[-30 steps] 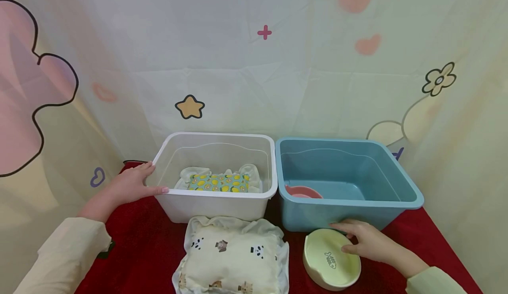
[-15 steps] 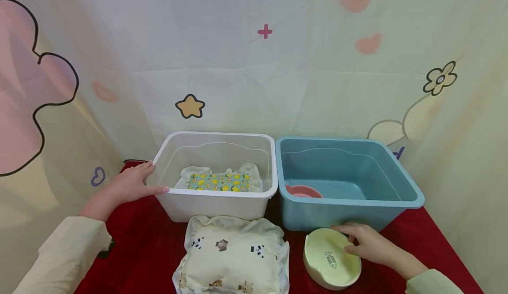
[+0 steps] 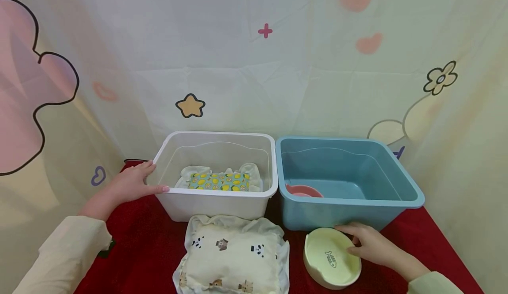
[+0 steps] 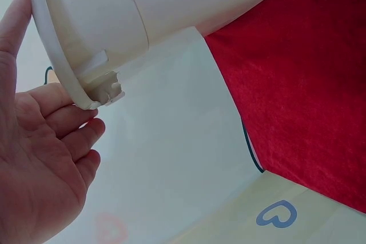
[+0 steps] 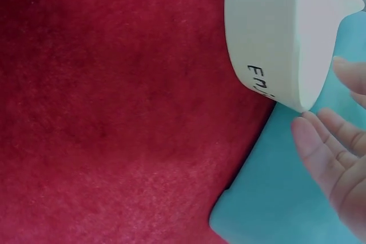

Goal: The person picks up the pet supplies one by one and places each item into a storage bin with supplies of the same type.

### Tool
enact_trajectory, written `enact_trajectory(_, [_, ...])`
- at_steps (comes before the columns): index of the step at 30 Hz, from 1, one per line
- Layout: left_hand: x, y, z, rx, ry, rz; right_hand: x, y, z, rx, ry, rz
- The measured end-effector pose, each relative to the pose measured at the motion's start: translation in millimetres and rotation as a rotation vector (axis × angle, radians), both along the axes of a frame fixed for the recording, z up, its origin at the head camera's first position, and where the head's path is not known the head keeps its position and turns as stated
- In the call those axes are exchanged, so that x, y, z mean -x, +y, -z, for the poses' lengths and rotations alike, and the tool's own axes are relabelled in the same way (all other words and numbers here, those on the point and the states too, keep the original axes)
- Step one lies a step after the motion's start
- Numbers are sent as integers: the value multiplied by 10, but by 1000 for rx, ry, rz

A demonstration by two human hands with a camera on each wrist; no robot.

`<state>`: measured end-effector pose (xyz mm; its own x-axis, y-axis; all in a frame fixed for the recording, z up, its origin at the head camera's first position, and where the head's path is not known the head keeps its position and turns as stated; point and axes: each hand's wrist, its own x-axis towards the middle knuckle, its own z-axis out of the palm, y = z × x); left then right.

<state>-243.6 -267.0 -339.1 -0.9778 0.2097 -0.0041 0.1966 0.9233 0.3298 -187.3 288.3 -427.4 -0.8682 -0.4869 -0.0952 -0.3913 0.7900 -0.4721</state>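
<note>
Pale-yellow, the round bowl (image 3: 328,265) sits in front of the rectangular blue tub (image 3: 309,212), right hand (image 3: 368,243) loose at the bowl's rim; left hand (image 3: 132,184) rests spread on the rectangular white tub (image 3: 222,206) alongside.

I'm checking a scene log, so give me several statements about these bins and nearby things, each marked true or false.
1. The left grip touches the white bin. True.
2. The white bin is empty. False: a lemon-print cushion lies inside.
3. A pink dish lies in the blue bin. True.
4. The blue bin stands left of the white bin. False: in the head view it stands on the right.
5. The yellow bowl is outside both bins. True.
</note>
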Motion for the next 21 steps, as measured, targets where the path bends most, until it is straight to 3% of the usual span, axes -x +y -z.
enact_trajectory(15, [-16,1,7,-15,-10,-17,36,67,124,-1,-42,14])
enact_trajectory(21, [-6,-4,12,-10,-2,-11,52,87,160,48,-81,25])
